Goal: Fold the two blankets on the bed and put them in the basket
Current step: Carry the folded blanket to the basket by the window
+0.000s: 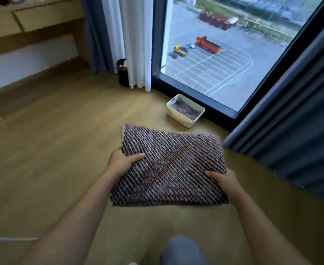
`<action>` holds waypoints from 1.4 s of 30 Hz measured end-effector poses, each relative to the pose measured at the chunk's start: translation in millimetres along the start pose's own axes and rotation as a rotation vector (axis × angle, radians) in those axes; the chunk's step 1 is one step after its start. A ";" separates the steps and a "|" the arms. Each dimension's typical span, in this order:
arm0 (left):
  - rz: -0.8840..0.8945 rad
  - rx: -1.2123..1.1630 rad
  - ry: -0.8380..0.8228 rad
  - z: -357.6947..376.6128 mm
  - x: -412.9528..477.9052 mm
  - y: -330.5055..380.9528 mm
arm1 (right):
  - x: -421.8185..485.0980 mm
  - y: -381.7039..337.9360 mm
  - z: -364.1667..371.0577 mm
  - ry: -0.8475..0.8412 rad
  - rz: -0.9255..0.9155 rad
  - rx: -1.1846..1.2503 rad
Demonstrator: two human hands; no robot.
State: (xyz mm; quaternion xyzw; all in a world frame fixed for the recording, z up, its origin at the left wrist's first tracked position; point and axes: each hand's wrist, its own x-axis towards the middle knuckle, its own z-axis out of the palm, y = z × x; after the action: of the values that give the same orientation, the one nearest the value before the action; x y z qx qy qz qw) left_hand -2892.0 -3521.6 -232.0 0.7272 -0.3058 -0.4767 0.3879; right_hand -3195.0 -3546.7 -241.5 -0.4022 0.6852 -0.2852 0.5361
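A folded blanket with a dark diagonal weave hangs flat in the air above the wooden floor. My left hand grips its left edge, thumb on top. My right hand grips its right edge the same way. Ahead on the floor, by the window, stands a white basket. A second folded blanket of the same weave lies inside it. The bed is out of view.
A dark window frame runs along the floor behind the basket. Grey curtains hang at the right, white curtains at the back. A black object stands by the white curtain. A wooden desk fills the upper left.
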 end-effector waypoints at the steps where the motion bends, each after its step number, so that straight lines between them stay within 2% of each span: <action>1: 0.010 0.023 -0.029 11.2 22.2 16.3 | 16.3 -5.5 -4.9 0.032 0.014 0.027; 6: 0.050 0.108 -0.136 70.4 126.0 78.8 | 108.3 -37.8 -25.1 0.119 0.052 0.100; 15: 0.033 0.250 -0.069 139.5 294.0 170.0 | 280.1 -132.1 -40.7 0.105 0.110 0.111; 19: 0.030 0.264 -0.122 166.8 391.5 203.3 | 366.7 -167.5 -34.9 0.122 0.119 0.123; 30: 0.034 0.448 -0.367 290.9 656.8 295.2 | 592.5 -215.1 -12.9 0.427 0.248 0.132; 37: 0.099 0.544 -0.513 403.5 800.6 309.8 | 736.6 -215.8 -38.6 0.509 0.342 0.027; 42: 0.090 0.508 -0.555 471.4 902.9 270.0 | 845.4 -187.2 -36.0 0.541 0.383 -0.091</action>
State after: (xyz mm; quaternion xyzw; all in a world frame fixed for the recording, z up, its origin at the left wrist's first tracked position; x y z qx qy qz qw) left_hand -3027.1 -4523.7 -528.1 0.6294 -0.5393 -0.5469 0.1181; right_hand -3269.7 -4368.9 -505.2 -0.1995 0.8779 -0.2449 0.3599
